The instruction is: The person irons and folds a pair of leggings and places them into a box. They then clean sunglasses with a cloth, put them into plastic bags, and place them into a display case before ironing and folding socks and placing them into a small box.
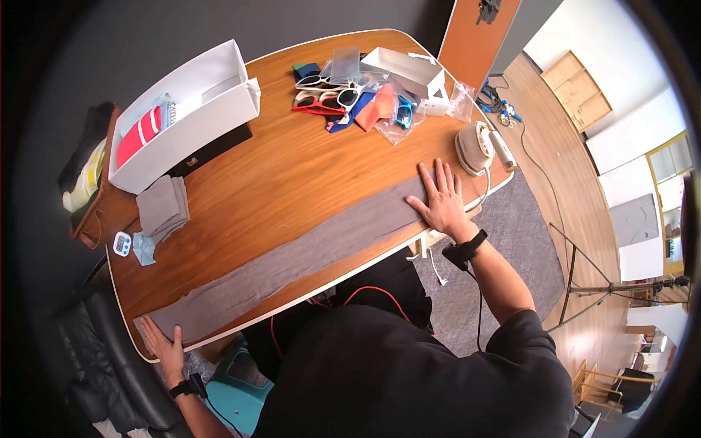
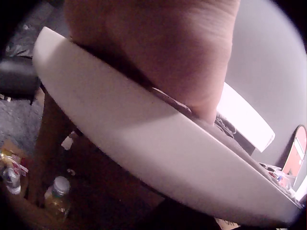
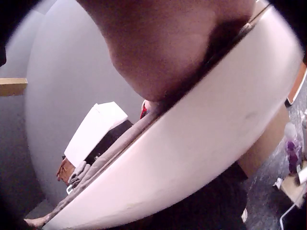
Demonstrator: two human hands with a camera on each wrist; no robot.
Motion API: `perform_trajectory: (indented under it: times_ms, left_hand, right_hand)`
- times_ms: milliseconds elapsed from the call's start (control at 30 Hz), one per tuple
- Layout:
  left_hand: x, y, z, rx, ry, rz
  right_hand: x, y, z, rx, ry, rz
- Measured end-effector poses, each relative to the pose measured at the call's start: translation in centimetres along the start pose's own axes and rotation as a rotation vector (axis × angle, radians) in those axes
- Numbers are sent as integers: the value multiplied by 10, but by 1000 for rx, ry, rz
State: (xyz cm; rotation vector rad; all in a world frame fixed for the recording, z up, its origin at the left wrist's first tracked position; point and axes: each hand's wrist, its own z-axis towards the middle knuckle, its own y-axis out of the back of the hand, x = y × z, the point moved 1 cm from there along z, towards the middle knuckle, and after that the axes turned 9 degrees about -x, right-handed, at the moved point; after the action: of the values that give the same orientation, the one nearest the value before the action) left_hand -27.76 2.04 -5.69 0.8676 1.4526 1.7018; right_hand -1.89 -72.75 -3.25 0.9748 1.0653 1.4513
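Note:
A long grey cloth strip (image 1: 292,255) lies flat along the near edge of the wooden table (image 1: 248,193), with faint creases in it. My left hand (image 1: 166,349) rests on its left end, at the table's near left corner. At the other end my right hand (image 1: 442,203) presses down with fingers spread and straight. Both palms lie at the white table edge; in the left wrist view the heel of the left hand (image 2: 168,52) sits on that rim, and the right wrist view shows the right hand (image 3: 168,48) likewise. Neither hand grips anything.
A folded grey cloth stack (image 1: 162,208) lies at the left beside a small timer (image 1: 122,244). Behind it stands a white box (image 1: 182,131). Sunglasses (image 1: 321,104) and colourful cloths lie at the back near an open box (image 1: 405,73). A white iron (image 1: 475,148) stands right of my right hand.

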Motion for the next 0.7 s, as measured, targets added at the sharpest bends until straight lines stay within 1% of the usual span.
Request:
perform_trajectory:
  times_ms: [67,133,200,267,333,400,700]
  left_hand:
    - [-5,1,-2,0,-2,-30]
    - [-8,3,-3,-16,12,-60]
    - [-9,3,-2,-22,-1,-57]
    - [-12,2,-1,-29,-13,-57]
    - [-16,1,-1,-22,-7,-51]
    - [-22,3,-1,-19,-8,-57]
    - [-23,3,5,-5,36,-39]
  right_hand:
    - [-3,0,1,-7,13,8]
    - [-16,-3,7,-50,0,-38]
    - [-26,-3,12,-55,-6,-36]
    - [-29,0,15,25,-24,3]
    - [-32,-1,19,29,-15,-7]
    - [-36,-5,22,-20,-14,28]
    - [-33,-10,50,31,-35,5]
